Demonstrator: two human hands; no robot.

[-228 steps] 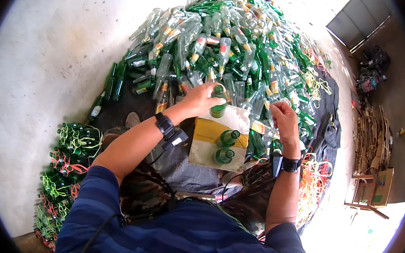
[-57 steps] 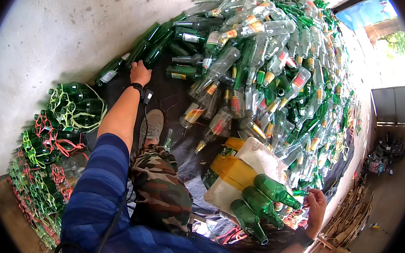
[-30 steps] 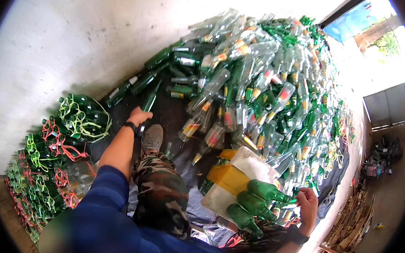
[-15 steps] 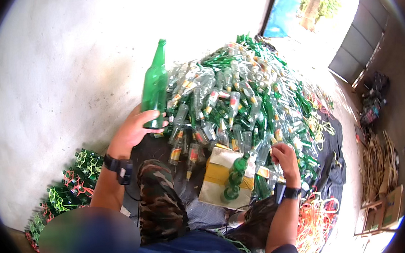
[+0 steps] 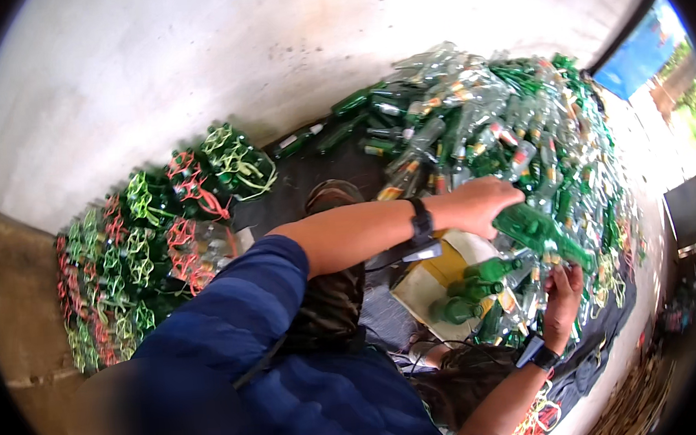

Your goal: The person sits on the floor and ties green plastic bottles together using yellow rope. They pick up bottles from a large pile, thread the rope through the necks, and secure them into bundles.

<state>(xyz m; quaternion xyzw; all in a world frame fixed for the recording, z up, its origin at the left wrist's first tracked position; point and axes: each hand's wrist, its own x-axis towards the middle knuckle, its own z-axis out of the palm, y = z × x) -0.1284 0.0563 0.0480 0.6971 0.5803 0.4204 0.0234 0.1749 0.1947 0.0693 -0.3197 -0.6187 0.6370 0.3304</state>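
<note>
My left hand (image 5: 478, 206) is wrapped round one end of a green glass bottle (image 5: 535, 229), which lies tilted in the air over the pile. Close beneath the bottle's other end is my right hand (image 5: 564, 294), its fingers bent together; whether they touch the glass or pinch something small is unclear. Below my left hand sits a white and yellow box (image 5: 419, 289). Several green bottles (image 5: 457, 309) stand in a row on it. A large heap of clear and green bottles (image 5: 478, 109) spreads beyond both hands.
Bottle bundles (image 5: 136, 271) in red and green netting are stacked along the left wall. A dark sheet (image 5: 278, 211) covers the floor beneath the heap. Loose red and orange netting (image 5: 536, 423) lies by my right forearm. A doorway with a blue panel (image 5: 637, 51) is at the far right.
My left hand has swung right and down with the green bottle, which turned from upright to slanting beside my right hand. The view has shifted left, showing more netted bundles.
</note>
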